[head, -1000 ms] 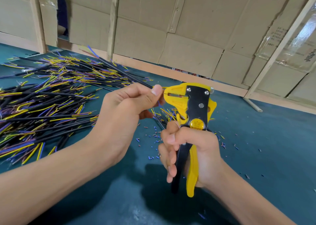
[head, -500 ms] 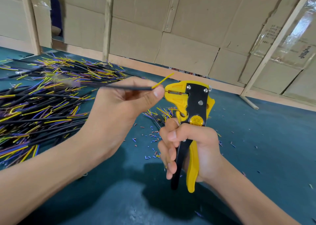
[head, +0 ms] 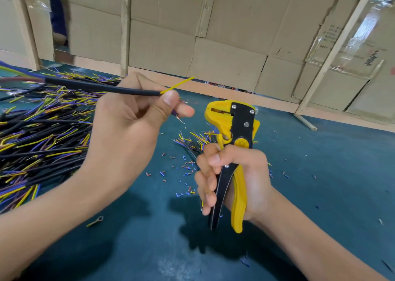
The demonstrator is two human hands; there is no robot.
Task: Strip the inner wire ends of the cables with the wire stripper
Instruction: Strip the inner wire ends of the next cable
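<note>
My left hand (head: 132,126) pinches a black cable (head: 96,86) near its end, between thumb and fingers. A yellow inner wire (head: 177,84) sticks up and right from the sheath, and a bared copper tip shows below my thumb. My right hand (head: 235,174) grips the handles of the yellow and black wire stripper (head: 233,129), held upright with its jaws to the right of the cable end and apart from it.
A big pile of black cables (head: 42,135) with yellow, blue and brown ends covers the left of the teal table (head: 320,174). A smaller bunch (head: 192,139) lies behind the stripper. Cut insulation bits (head: 183,174) are scattered in the middle. Cardboard walls (head: 213,45) stand behind.
My left hand has pulled the cable away from the stripper jaws, leftward and up, and turned it so the yellow wire points up. The stripper handles have spread apart.
</note>
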